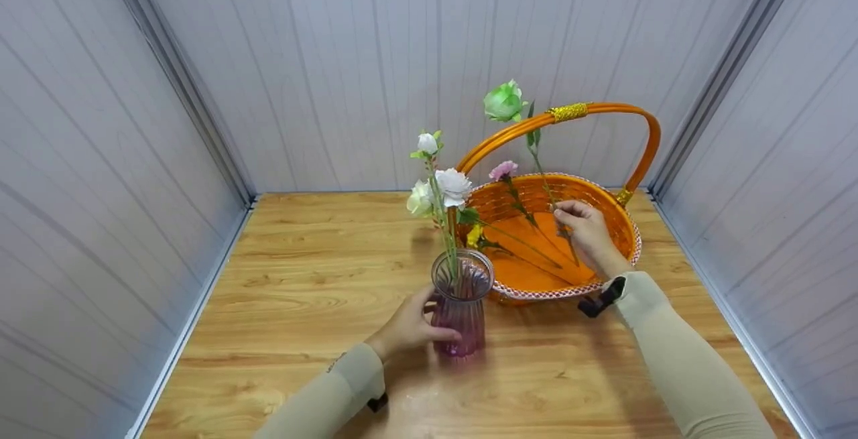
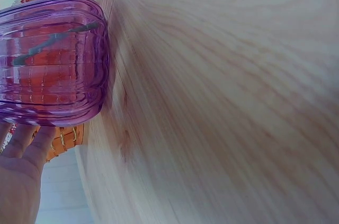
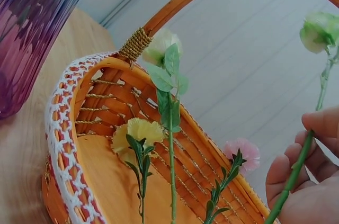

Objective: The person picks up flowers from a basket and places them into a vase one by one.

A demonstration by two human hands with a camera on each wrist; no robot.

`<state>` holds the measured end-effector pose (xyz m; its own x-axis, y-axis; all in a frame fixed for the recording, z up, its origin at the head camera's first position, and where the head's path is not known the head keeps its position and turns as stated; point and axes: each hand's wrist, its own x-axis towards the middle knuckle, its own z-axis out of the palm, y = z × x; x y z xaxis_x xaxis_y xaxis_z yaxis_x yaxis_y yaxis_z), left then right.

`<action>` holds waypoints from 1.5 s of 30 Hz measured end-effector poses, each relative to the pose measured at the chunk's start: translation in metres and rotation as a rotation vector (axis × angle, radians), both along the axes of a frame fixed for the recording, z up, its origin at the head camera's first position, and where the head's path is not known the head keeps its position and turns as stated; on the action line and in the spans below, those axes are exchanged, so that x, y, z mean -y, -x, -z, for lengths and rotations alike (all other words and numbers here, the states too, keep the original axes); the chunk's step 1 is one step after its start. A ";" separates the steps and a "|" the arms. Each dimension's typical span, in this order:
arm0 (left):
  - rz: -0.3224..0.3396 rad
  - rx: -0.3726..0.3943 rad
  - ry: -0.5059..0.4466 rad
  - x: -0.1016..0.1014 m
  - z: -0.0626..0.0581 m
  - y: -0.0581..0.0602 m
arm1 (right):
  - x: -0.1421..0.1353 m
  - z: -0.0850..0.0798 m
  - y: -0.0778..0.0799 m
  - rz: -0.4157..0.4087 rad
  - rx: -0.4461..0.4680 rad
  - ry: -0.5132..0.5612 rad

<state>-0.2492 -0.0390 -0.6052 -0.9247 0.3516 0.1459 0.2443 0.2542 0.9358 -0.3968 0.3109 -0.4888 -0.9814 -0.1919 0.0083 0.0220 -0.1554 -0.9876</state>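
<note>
My left hand [image 1: 415, 325] grips a ribbed, purple-tinted glass vase [image 1: 462, 328] that stands upright on the table, thumb in front and fingers round the side. Stems with a white bud [image 1: 427, 144] rise from the vase. White blooms [image 1: 453, 187] show beside them, partly overlapping. Over the orange basket [image 1: 633, 224], my right hand [image 1: 590, 234] pinches the stem of a green rose [image 1: 504, 102], whose head is above the handle. A yellow carnation [image 3: 135, 134], a pink carnation [image 3: 243, 154] and a pale rose [image 3: 161, 46] on a leafy stem lie in the basket.
The basket's tall arched handle [image 1: 623, 109] rises close to the right forearm. Light wood-grain tabletop [image 1: 301, 291] extends to the left of the vase. Pale panel walls [image 1: 348, 70] enclose the back and both sides.
</note>
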 end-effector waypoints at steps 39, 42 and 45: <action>-0.004 0.007 -0.010 -0.001 0.000 0.000 | -0.004 0.019 -0.011 -0.163 0.017 -0.003; -0.001 0.004 -0.009 -0.001 0.000 0.000 | -0.002 0.019 -0.013 -0.148 -0.022 -0.022; 0.001 0.008 -0.012 -0.001 -0.001 0.000 | -0.001 0.021 -0.015 -0.122 -0.046 -0.013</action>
<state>-0.2493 -0.0383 -0.6046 -0.9256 0.3503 0.1431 0.2373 0.2428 0.9406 -0.3820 0.3116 -0.5102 -0.9495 -0.3100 0.0492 -0.0052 -0.1412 -0.9900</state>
